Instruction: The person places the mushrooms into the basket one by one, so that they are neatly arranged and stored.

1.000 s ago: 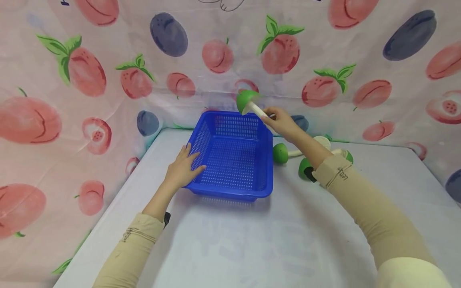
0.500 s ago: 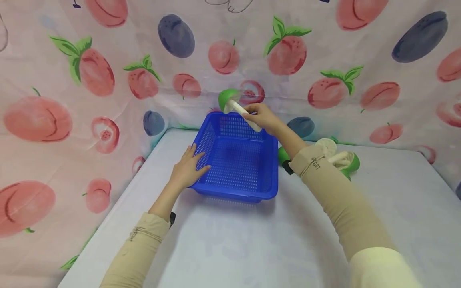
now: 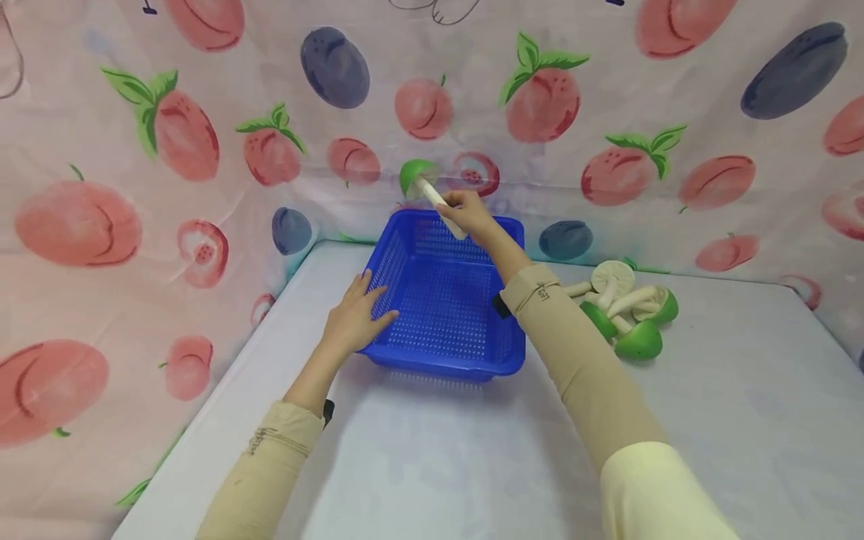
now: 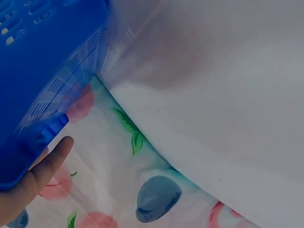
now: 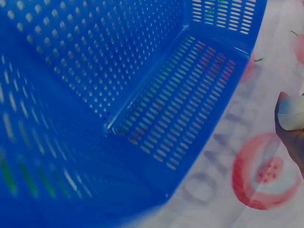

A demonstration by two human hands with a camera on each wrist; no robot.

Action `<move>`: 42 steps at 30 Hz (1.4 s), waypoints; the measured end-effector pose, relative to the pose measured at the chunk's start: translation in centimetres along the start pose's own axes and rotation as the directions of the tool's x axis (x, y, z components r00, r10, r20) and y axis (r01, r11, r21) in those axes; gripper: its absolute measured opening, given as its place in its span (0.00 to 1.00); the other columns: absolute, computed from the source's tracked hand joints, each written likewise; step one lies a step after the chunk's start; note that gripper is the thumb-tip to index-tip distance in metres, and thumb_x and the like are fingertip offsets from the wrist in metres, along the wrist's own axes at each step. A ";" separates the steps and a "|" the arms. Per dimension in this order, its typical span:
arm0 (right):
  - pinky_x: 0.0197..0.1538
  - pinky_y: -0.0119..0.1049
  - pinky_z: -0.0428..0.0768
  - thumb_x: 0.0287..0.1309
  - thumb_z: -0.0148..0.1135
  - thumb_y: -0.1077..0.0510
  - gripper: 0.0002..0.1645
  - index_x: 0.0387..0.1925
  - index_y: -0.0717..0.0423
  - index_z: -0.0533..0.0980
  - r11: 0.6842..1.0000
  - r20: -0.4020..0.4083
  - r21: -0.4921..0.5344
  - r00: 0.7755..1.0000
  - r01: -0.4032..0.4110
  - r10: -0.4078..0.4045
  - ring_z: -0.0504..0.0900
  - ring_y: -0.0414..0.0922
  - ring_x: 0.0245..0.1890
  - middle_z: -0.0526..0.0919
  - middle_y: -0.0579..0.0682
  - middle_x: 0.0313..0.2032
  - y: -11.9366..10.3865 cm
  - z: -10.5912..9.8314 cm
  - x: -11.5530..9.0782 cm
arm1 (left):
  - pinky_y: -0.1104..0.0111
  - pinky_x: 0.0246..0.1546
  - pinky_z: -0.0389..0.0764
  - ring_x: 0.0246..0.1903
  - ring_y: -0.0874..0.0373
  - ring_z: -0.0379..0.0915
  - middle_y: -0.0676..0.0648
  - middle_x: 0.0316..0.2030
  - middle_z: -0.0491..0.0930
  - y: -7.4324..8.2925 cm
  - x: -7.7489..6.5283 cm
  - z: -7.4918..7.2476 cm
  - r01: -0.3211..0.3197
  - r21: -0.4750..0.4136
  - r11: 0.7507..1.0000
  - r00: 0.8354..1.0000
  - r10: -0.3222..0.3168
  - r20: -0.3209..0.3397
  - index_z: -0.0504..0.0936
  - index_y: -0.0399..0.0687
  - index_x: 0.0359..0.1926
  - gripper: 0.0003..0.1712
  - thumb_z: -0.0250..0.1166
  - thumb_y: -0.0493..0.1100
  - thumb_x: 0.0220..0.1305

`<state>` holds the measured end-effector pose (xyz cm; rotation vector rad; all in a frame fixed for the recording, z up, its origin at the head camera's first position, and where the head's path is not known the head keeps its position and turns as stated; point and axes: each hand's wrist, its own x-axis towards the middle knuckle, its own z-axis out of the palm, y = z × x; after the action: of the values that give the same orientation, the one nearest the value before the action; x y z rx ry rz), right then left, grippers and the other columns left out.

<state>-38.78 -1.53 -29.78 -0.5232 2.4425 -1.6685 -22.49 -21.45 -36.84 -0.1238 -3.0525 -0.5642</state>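
My right hand (image 3: 470, 216) pinches the white stem of a toy mushroom (image 3: 432, 191) with a green cap. The mushroom is tilted, cap up and to the left, above the far side of a blue plastic basket (image 3: 442, 367). In the right wrist view the pale end of the stem (image 5: 290, 114) shows at the right edge, beside the perforated basket wall (image 5: 142, 61). My left hand (image 3: 351, 319) rests on the basket's left rim with its fingers spread and fairly straight. One of its fingers (image 4: 54, 159) extends along the rim in the left wrist view.
To the right of the basket, several more green-capped mushrooms (image 3: 637, 341) lie heaped on the white tabletop (image 3: 432, 457), partly behind the right sleeve (image 3: 574, 360). A fruit-print cloth (image 3: 378, 45) hangs behind and along the left side of the table.
My right hand has carried the mushroom leftward, from the basket's right rim to over its far side. The left hand stays at the left rim. The head view has shifted slightly.
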 end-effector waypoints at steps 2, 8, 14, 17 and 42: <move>0.46 0.39 0.77 0.66 0.52 0.60 0.21 0.57 0.66 0.72 1.000 -0.015 -0.010 1.000 0.008 -0.009 0.74 0.46 0.40 0.76 0.66 0.51 0.4 0.1 0.4 | 0.38 0.60 0.62 0.74 0.44 0.37 0.38 0.73 0.45 0.1 0.1 0.1 0.001 -0.007 1.000 1.000 -0.001 -0.003 0.64 0.43 0.68 0.36 0.55 0.59 0.65; 0.38 0.31 0.79 0.59 0.62 0.53 0.19 0.50 0.56 0.79 0.987 -0.024 0.052 0.988 0.153 -0.152 0.78 0.42 0.35 0.84 0.51 0.40 7.4 0.1 6.5 | 0.38 0.61 0.60 0.74 0.45 0.36 0.39 0.74 0.44 0.1 0.2 0.0 0.012 -0.024 1.000 1.000 -0.012 0.008 0.63 0.44 0.68 0.37 0.55 0.59 0.65; 0.28 0.31 0.77 0.53 0.68 0.51 0.17 0.45 0.51 0.83 0.974 -0.016 -0.047 0.974 0.223 -0.224 0.80 0.42 0.27 0.85 0.45 0.36 15.1 0.9 13.0 | 0.37 0.61 0.60 0.74 0.44 0.36 0.39 0.74 0.44 -0.1 0.0 -0.2 0.022 -0.009 1.000 1.000 -0.022 0.011 0.62 0.44 0.69 0.37 0.55 0.58 0.65; 0.27 0.32 0.76 0.51 0.69 0.48 0.19 0.45 0.48 0.83 0.958 0.000 -0.164 0.971 0.236 -0.239 0.79 0.41 0.26 0.86 0.45 0.39 18.3 1.4 15.0 | 0.38 0.61 0.60 0.74 0.44 0.36 0.38 0.73 0.44 -0.1 0.0 -0.3 0.030 -0.005 1.000 1.000 -0.029 0.011 0.62 0.44 0.69 0.37 0.55 0.58 0.65; 0.43 0.42 0.79 0.45 0.73 0.46 0.19 0.43 0.34 0.83 0.891 0.094 -0.433 0.990 0.137 -0.106 0.81 0.43 0.38 0.86 0.41 0.38 41.2 5.3 28.3 | 0.39 0.60 0.64 0.74 0.46 0.37 0.40 0.74 0.45 0.0 0.3 -0.2 0.035 0.012 0.999 0.999 -0.035 0.006 0.64 0.45 0.68 0.36 0.57 0.58 0.64</move>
<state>-71.99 -2.90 -67.49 -0.7874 2.7895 -1.0993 -22.77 -21.46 -36.61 -0.0726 -3.0693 -0.5486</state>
